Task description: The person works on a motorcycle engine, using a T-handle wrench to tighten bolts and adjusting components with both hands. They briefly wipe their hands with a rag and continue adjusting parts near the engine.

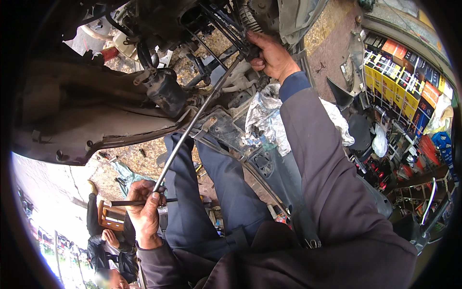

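Observation:
A long steel T-handle wrench point(188, 129) runs diagonally from the lower left up into a vehicle's exposed parts. My left hand point(146, 214) is closed round its dark crossbar point(122, 203), thumb against the shaft. At the upper end, my right hand point(274, 57) has its thumb and fingers closed round the wrench's dark tip, beside a ribbed hose point(249, 19). What the tip sits on is hidden by the fingers and dark parts. Below the shaft's upper half are a black canister point(166, 91) and a large dark plastic body panel point(91, 108).
A crumpled, stained white cloth point(266, 115) lies beside my right forearm. Yellow and black boxes point(392, 79) are stacked at the right, above shelves with tools and parts. A seated person point(110, 248) is at lower left, near a wooden chair point(110, 216). A teal rag point(129, 174) lies on the ground.

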`<state>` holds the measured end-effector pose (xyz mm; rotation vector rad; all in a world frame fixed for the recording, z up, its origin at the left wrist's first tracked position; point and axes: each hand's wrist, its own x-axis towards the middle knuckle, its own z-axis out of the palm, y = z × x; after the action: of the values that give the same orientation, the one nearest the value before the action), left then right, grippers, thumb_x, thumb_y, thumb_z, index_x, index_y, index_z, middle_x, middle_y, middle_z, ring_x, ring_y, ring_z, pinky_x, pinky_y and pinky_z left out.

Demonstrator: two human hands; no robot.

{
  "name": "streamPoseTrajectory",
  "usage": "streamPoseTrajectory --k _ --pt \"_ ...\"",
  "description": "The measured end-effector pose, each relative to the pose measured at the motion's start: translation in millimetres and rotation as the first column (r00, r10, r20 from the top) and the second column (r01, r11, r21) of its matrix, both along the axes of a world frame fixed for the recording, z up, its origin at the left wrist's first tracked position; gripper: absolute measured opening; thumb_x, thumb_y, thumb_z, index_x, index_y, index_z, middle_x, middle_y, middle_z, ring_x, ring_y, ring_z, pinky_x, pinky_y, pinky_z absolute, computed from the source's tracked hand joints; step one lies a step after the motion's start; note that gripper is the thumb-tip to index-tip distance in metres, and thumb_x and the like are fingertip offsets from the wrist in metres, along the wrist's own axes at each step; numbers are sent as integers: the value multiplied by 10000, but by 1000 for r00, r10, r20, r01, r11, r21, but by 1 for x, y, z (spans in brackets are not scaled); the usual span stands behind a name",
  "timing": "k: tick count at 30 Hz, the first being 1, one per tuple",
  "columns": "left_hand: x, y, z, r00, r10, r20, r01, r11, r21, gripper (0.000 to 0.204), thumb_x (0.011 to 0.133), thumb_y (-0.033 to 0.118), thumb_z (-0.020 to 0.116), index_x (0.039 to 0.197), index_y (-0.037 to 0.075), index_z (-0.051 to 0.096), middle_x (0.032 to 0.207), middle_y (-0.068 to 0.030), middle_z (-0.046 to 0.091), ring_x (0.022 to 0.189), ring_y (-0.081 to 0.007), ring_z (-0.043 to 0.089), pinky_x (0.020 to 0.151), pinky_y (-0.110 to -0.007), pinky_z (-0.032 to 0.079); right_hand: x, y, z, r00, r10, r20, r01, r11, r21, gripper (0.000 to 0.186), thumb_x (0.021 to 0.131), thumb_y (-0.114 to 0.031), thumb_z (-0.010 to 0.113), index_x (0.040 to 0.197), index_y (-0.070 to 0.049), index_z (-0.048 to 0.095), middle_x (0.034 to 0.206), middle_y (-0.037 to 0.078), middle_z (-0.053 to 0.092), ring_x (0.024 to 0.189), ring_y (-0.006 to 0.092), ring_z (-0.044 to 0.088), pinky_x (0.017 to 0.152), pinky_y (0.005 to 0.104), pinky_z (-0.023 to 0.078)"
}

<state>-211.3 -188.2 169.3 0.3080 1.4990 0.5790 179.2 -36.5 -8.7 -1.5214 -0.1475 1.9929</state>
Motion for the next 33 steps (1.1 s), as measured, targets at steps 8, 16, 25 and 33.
streamPoseTrajectory --k 8,16,25,33 --pt "9 10 13 518 -444 -731 806 539 243 237 810 -57 565 1041 -16 595 829 -178 609 698 -296 608 648 -347 484 1 -2 -1 999 -24 -24 23 1000 -15 225 961 -312 575 900 -107 506 641 -17 392 460 72 261 412 235 172" --pt "7 37 22 550 -720 -423 825 548 140 257 791 -10 569 1043 -61 581 773 -162 598 649 -243 601 615 -319 470 3 -1 0 1000 -21 -2 21 999 -45 308 950 -413 587 1001 -126 488 667 -24 344 486 69 262 429 232 183" --pt "19 33 37 -93 -615 -783 955 167 -245 279 804 93 629 1047 -29 565 851 -212 566 786 -397 556 696 -441 453 2 -3 3 1000 -20 -18 19 998 -56 294 959 -412 571 1016 -134 495 739 -29 374 489 69 267 428 229 188" --pt "-5 31 48 1000 9 -21 -17 897 -442 313 837 -21 506 1143 -70 546 863 -154 647 666 -223 646 661 -307 551 -3 3 8 997 -1 72 7 997 -81 292 964 -417 560 976 -131 504 692 -40 369 460 57 250 409 217 186"
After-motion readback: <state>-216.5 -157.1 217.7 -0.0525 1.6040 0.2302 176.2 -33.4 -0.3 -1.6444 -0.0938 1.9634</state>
